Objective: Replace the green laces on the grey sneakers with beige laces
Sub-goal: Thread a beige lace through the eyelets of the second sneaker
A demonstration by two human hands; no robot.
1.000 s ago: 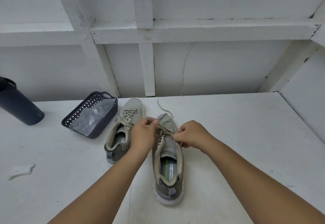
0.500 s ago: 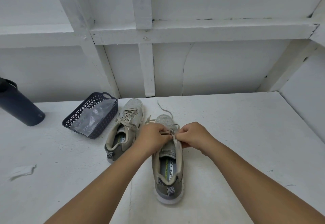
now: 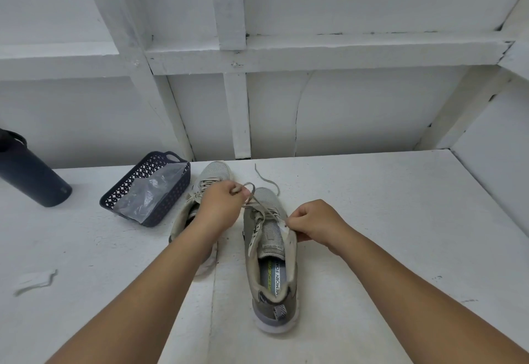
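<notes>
Sneakers, 2 grey, on white bench (image 3: 372, 206); left hand (image 3: 221, 202) pinches lace (image 3: 252, 192) above right sneaker (image 3: 270, 249), right hand (image 3: 316, 220) grips its eyelet edge.

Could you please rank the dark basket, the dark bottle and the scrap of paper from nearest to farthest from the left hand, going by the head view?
From the left hand:
1. The dark basket, just to its left, beside the far sneaker.
2. The dark bottle, farther left, by the back wall.
3. The scrap of paper, at the table's near left; about as far as the bottle, so this order is tentative.
</notes>
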